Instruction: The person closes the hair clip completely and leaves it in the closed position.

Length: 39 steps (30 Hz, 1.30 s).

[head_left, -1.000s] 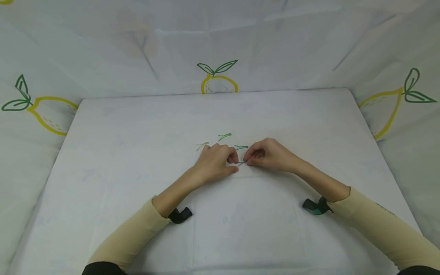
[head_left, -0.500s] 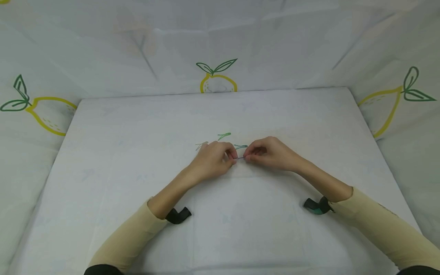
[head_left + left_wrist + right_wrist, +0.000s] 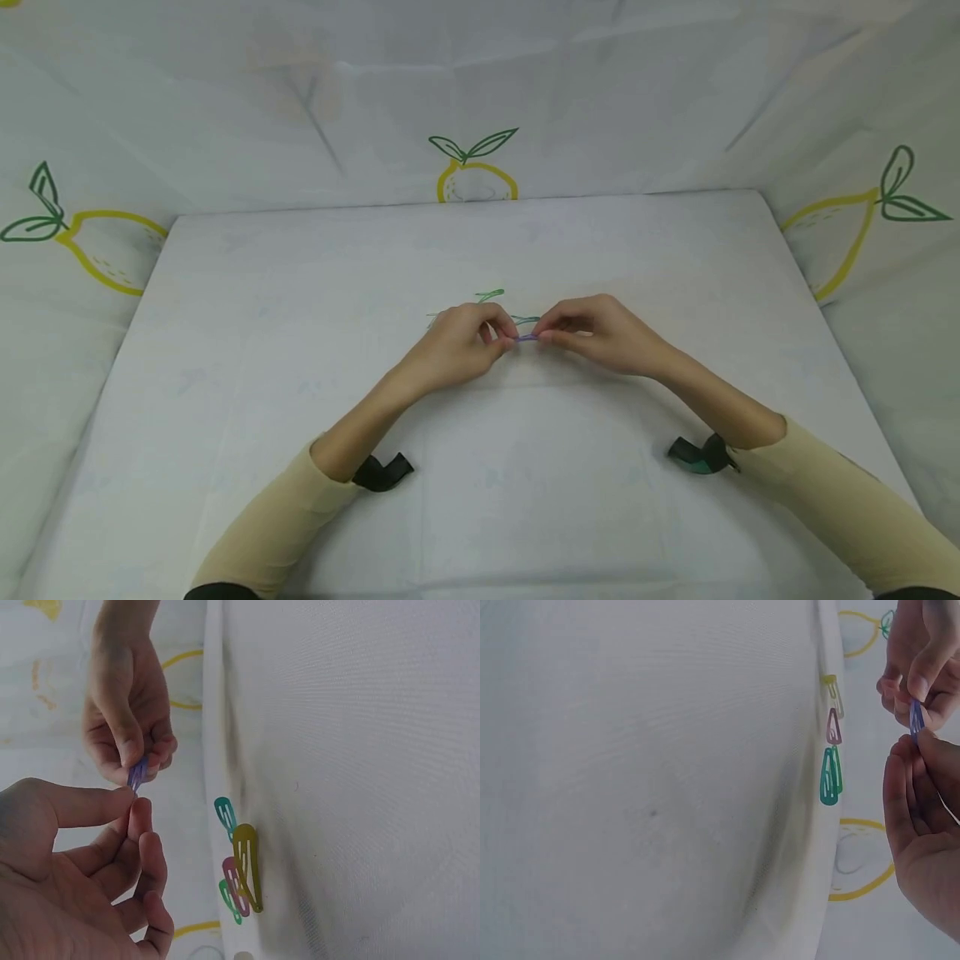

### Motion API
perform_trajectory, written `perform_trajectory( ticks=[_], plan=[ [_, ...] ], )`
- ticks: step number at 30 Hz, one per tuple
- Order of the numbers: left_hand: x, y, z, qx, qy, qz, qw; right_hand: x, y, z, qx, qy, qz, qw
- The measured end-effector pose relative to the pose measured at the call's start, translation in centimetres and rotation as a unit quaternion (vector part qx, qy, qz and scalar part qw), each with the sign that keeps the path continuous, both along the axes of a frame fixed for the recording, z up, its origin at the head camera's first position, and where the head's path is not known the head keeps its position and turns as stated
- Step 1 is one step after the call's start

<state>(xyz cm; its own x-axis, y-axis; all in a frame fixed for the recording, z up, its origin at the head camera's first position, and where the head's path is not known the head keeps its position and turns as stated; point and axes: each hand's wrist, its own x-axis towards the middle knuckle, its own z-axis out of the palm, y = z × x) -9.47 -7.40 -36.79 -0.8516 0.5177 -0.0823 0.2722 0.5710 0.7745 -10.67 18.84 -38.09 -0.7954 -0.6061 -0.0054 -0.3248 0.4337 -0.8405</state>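
A purple snap hair clip spans the small gap between the two hands. My left hand pinches its left end between thumb and index finger. At the other end, the thumb and fingers of my right hand grip the clip. Seen from the left wrist, the purple clip is raised above the table, its slotted frame partly covered by fingertips. Just behind the hands lies a teal hair clip, with a green hair clip farther back. A yellow hair clip and a pink hair clip lie close by.
The clips rest on a white cloth-covered table. White curtains printed with lemons stand at the back and both sides. Black curved pieces stick out under both sleeves.
My left fingers, at first apart around the clip's spread prongs, have closed on its end. The clip has moved slightly away from me and now looks like a narrow bar.
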Motion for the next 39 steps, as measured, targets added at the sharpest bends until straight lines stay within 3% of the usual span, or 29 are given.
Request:
perform_trajectory(
  ticks=[12, 18, 25, 39],
  plan=[
    [0.26, -0.15, 0.23, 0.038, -0.012, -0.009, 0.9992, 0.50, 0.12, 0.47, -0.043, -0.051, 0.019, 0.998],
    [0.44, -0.10, -0.02, 0.040, 0.006, 0.001, 0.9992, 0.59, 0.07, 0.56, -0.049, -0.050, 0.017, 0.997],
    [0.46, -0.06, -0.26, 0.050, 0.003, 0.015, 0.9986, 0.55, 0.00, 0.44, -0.046, -0.050, 0.007, 0.998],
    [0.57, 0.07, -0.64, 0.075, 0.054, 0.017, 0.9955, 0.51, -0.10, 0.42, -0.055, -0.048, 0.006, 0.997]
  ],
)
